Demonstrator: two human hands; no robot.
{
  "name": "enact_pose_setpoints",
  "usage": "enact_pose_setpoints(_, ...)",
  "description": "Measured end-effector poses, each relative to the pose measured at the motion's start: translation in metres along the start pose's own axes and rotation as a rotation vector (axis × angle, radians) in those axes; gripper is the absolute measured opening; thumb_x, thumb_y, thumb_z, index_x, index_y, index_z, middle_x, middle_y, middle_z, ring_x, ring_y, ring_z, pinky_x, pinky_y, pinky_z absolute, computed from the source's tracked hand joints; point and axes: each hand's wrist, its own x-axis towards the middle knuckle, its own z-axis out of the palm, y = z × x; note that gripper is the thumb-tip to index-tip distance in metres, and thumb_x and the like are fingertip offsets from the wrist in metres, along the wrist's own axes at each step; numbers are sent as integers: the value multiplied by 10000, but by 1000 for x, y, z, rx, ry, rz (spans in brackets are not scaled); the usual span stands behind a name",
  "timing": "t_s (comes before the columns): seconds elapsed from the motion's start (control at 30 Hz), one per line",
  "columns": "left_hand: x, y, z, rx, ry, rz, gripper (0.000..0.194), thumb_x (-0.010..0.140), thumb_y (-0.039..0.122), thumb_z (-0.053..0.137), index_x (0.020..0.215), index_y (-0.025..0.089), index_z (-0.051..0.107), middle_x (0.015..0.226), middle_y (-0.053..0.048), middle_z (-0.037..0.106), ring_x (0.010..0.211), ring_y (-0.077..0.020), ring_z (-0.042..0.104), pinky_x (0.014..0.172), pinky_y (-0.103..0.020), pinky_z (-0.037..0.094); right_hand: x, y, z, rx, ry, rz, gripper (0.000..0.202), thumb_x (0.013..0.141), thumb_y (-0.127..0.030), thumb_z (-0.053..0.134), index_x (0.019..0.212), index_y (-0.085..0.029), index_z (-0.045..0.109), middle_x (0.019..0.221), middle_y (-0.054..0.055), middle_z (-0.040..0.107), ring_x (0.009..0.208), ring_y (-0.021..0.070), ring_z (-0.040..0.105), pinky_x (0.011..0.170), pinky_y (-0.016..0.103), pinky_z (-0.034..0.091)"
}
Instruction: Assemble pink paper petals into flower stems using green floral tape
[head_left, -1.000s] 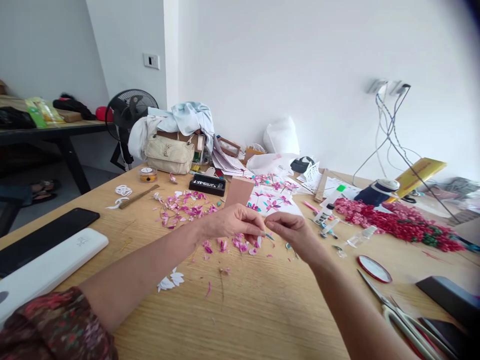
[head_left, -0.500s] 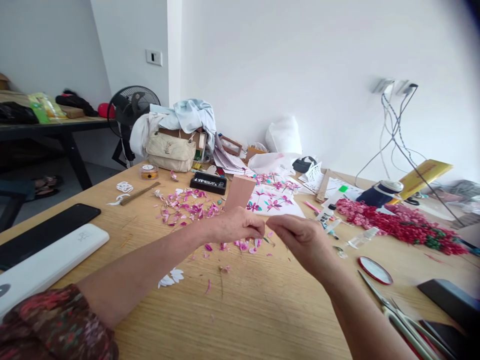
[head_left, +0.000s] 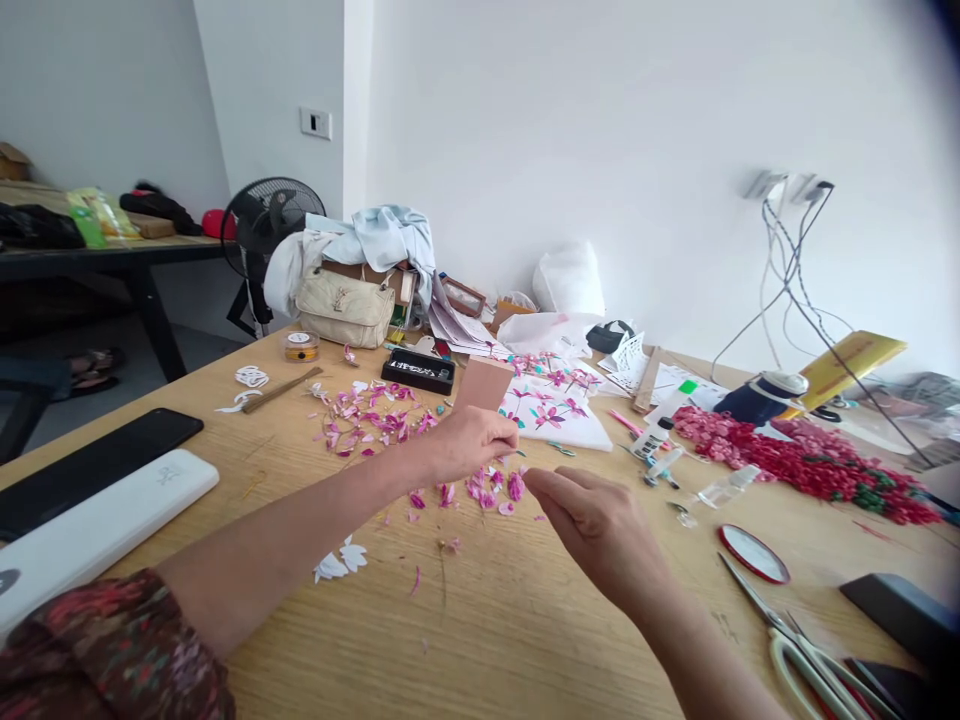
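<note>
Dropping a little lower since the last frame, the right hand point(head_left: 600, 520) now sits just apart from the left hand point(head_left: 476, 440), where the two sets of fingertips nearly met. A green sliver point(head_left: 520, 453) shows at the left fingertips, above the wooden table point(head_left: 525, 610); the left grip is closed in a pinch on it. The right grip is drawn together too, thumb under the fingers, though from this angle I can't tell whether it has hold of anything.

Close by, loose pink petals point(head_left: 514, 487) lie at seven o'clock from the hands, and a green leaf point(head_left: 561, 449) at two o'clock, near the edge of a white sheet point(head_left: 592, 433) with pink flowers on it. A brown card point(head_left: 482, 385) is at eleven, with a wide scatter of pink blossoms point(head_left: 375, 415) toward ten.

Farther out, a small glue bottle point(head_left: 652, 437) and the red flower bundle point(head_left: 810, 465) are at three o'clock, and a clear spray bottle point(head_left: 729, 486) just below that line. At four come a red-rimmed dish point(head_left: 754, 553) and the scissors point(head_left: 795, 640). White petals point(head_left: 341, 562) rest at eight, and a black phone point(head_left: 97, 470) far off at nine.
</note>
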Motion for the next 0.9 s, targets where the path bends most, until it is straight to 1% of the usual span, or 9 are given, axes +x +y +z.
enact_pose_setpoints(0.1,-4,2,3,9,-106,63,140,748,98,484,658,144,581,672,5,560,681,-106,504,643,-202,361,12,7,-13,21,34,10,305,847,-250,375,741,-199,657,570,19,563,503,98,463,479,207,311)
enact_pose_setpoints(0.2,-6,7,4,-239,-219,71,111,748,112,498,674,141,575,645,14,533,623,-83,487,595,-184,369,19,26,-7,277,43,146,249,822,-290,435,736,-200,651,661,23,629,596,127,538,547,221,391)
enact_pose_setpoints(0.27,-6,10,3,-459,-219,5,78,753,159,518,700,134,569,635,12,526,595,-75,487,581,-184,387,18,37,6,462,73,250,232,795,-335,477,737,-191,649,673,20,643,627,147,561,576,240,429)
enact_pose_setpoints(0.33,-4,11,1,-592,-138,-91,84,752,189,526,703,126,552,624,11,522,575,-75,496,574,-192,403,13,40,20,565,95,308,245,786,-365,489,752,-185,651,676,19,648,636,157,571,581,251,444)
enact_pose_setpoints(0.43,-1,11,-1,-517,16,-185,95,752,178,514,677,123,534,607,16,512,566,-75,501,568,-193,397,2,31,34,491,68,289,251,815,-346,458,795,-191,654,676,22,650,611,145,566,569,239,431)
enact_pose_setpoints(0.53,1,7,-1,-235,85,-139,106,756,154,495,668,133,551,590,22,512,577,-81,485,577,-195,372,-5,12,28,227,6,175,270,851,-281,393,811,-205,649,634,22,624,550,117,526,533,215,379)
enact_pose_setpoints(0.7,-2,1,5,81,-10,28,140,763,128,477,676,143,585,684,-3,574,674,-110,491,631,-214,352,5,0,-4,-65,-3,7,289,836,-227,378,731,-206,647,515,-3,516,447,86,415,449,203,272)
enact_pose_setpoints(0.8,-4,4,5,-43,-147,48,133,744,95,481,684,145,589,654,10,553,635,-92,480,595,-195,350,16,14,-11,122,16,66,261,825,-259,414,714,-211,646,567,1,560,502,96,459,475,200,318)
enact_pose_setpoints(0.9,-4,9,3,-351,-204,-22,91,746,144,506,686,134,573,618,16,528,578,-74,469,567,-186,369,21,34,1,440,63,233,224,793,-321,476,707,-194,640,627,10,610,588,129,525,543,221,400)
